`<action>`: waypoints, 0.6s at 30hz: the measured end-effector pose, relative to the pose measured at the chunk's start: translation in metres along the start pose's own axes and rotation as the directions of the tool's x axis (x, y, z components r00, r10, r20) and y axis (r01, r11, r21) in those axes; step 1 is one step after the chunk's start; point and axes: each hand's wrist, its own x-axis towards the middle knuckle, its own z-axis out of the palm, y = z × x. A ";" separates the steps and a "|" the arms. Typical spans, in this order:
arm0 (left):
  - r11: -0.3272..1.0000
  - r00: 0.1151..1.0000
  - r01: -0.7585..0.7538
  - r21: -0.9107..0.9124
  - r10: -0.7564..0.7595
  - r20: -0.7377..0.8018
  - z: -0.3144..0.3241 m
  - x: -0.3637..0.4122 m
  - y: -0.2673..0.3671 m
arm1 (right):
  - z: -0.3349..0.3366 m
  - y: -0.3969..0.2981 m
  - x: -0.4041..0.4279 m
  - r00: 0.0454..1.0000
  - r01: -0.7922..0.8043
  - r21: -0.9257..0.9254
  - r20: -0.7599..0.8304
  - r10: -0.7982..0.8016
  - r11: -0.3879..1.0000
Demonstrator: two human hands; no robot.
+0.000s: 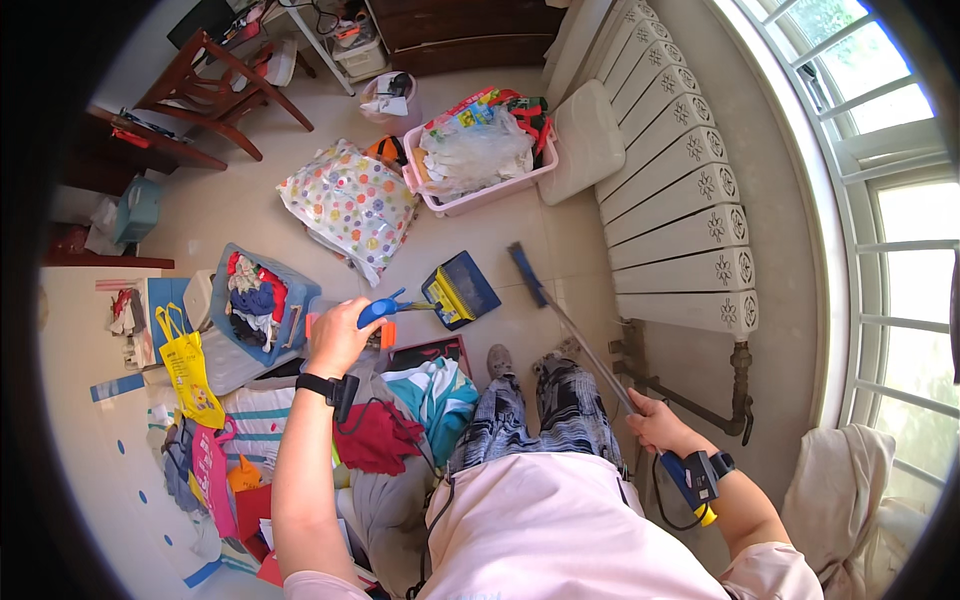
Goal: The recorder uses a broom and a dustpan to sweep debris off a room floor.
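Observation:
My left hand is closed round the blue handle of a long-handled dustpan. The blue pan, with a yellow toothed part, is over the tiled floor ahead of my feet. In my right hand is the grey pole of a broom; its narrow blue head with dark bristles lies to the right of the dustpan, below the radiator's side. The blue and yellow end of the pole runs along my right forearm. Whether the broom head touches the floor, I cannot tell.
A white radiator and its pipe line the right. Ahead are a pink storage box, a dotted bag and a pink bin. To the left stand a blue laundry basket and piled clothes; a wooden chair is farther off.

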 end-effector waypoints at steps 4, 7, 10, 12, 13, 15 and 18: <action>1.000 1.000 -0.012 -0.001 0.012 0.025 0.007 0.003 0.009 | -0.006 0.000 0.022 0.995 -0.006 -0.237 -0.100 -0.018 0.972; 0.999 0.999 -0.039 -0.008 0.039 0.003 0.019 0.004 0.019 | 0.012 -0.014 0.042 0.992 0.030 -0.225 -0.113 -0.056 0.974; 0.996 0.996 -0.090 -0.011 0.090 -0.016 0.023 0.007 0.028 | 0.026 -0.015 0.069 0.994 0.100 -0.141 -0.036 -0.106 0.985; 0.998 0.998 -0.062 -0.011 0.062 0.001 0.022 0.007 0.032 | 0.037 -0.026 0.075 0.991 0.134 -0.155 0.023 -0.132 0.979; 0.997 0.997 -0.074 0.011 0.075 -0.025 0.023 0.008 0.032 | 0.040 -0.029 0.076 0.985 0.165 -0.170 0.082 -0.153 0.972; 0.998 0.998 -0.056 0.021 0.057 -0.022 0.023 0.008 0.025 | 0.041 -0.033 0.075 0.986 0.147 -0.114 0.097 -0.136 0.983; 1.000 0.999 -0.030 0.003 0.030 -0.020 0.012 0.005 0.013 | 0.029 -0.035 0.067 0.981 0.142 -0.062 0.141 -0.132 0.988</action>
